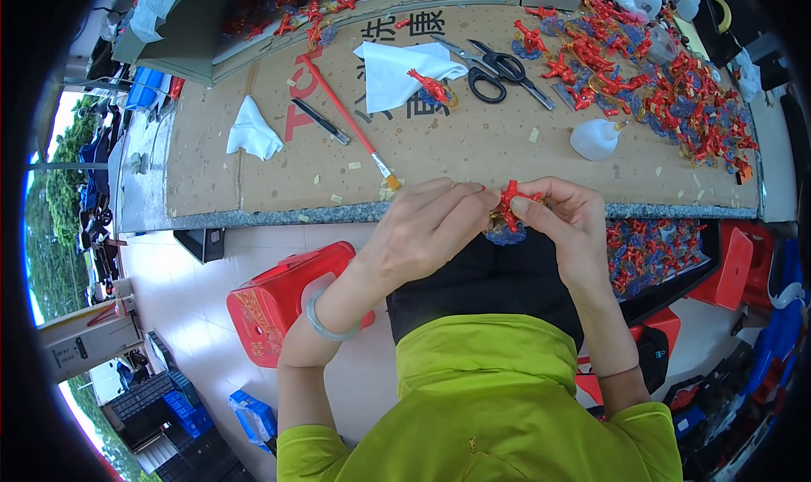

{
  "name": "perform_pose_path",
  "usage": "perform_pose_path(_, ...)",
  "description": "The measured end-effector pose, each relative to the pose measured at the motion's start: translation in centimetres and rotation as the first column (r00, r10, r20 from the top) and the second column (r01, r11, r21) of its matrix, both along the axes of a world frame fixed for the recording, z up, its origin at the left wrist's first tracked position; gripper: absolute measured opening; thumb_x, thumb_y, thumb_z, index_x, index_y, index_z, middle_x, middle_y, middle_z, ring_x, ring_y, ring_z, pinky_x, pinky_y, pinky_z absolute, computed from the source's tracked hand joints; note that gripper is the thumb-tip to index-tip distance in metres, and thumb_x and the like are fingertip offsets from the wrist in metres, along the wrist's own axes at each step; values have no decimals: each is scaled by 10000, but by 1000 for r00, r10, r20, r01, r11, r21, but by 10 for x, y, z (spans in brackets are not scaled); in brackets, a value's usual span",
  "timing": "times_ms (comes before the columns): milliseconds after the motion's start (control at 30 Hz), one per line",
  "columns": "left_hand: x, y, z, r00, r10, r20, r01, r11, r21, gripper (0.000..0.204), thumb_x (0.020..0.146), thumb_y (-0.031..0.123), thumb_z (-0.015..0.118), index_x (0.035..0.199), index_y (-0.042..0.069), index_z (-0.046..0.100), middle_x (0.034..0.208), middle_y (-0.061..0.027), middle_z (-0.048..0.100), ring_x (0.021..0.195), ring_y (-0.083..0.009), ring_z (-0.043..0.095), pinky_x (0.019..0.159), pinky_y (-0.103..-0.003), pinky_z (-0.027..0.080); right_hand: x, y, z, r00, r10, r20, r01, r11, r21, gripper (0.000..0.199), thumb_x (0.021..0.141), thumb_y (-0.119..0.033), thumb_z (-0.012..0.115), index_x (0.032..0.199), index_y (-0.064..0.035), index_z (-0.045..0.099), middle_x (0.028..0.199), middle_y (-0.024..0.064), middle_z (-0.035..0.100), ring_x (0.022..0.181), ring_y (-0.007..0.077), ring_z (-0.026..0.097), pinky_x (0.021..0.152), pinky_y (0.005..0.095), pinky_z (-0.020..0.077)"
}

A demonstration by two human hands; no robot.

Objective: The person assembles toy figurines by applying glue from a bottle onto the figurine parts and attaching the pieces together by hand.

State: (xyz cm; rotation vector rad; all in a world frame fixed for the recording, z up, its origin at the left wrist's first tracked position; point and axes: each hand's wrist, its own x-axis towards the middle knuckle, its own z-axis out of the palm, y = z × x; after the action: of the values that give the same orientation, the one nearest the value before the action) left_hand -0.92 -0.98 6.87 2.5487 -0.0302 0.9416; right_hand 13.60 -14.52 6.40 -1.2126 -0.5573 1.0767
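Just off the table's front edge, I hold a small red figurine (511, 201) with a bluish, see-through base. My right hand (568, 220) pinches it from the right, thumb and fingers closed. My left hand (435, 226) is closed against its other side, and its fingertips partly cover the piece. Whether a small part sits in the left fingertips is hidden. On the cardboard-covered table (279, 178) beyond my hands lie a red-handled brush (351, 119), a black pen-like knife (319, 120) and another red figurine (433, 87) on a white cloth (393, 75).
Scissors (498, 64) and a white squeeze bottle (596, 138) lie farther back. Many red figurines (676, 102) are heaped at the right, with more in a tray (714, 262) below the table edge. A red stool (279, 300) stands on the floor at my left.
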Motion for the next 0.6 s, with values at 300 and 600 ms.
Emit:
perform_pose_path(300, 38, 61, 5, 979, -61, 196, 28, 986, 166, 329, 721, -59, 703, 1028, -31, 588, 875, -129, 653, 698, -239, 634, 627, -293, 523, 23, 69, -14, 995, -70, 74, 42, 944, 328, 201, 872, -27, 661, 1056, 56, 655, 966, 56, 665, 902, 76, 596, 798, 221, 480)
perform_pose_path(600, 37, 8, -12, 969, 190, 156, 95, 293, -951, 400, 867, -3, 654, 1213, -8, 452, 1181, -102, 542, 1034, -155, 586, 884, -279, 492, -11, 80, -23, 941, -327, 86, 276, 890, 363, 279, 857, 47, 639, 1135, 67, 631, 1137, 107, 555, 1003, 146, 571, 877, 240, 460)
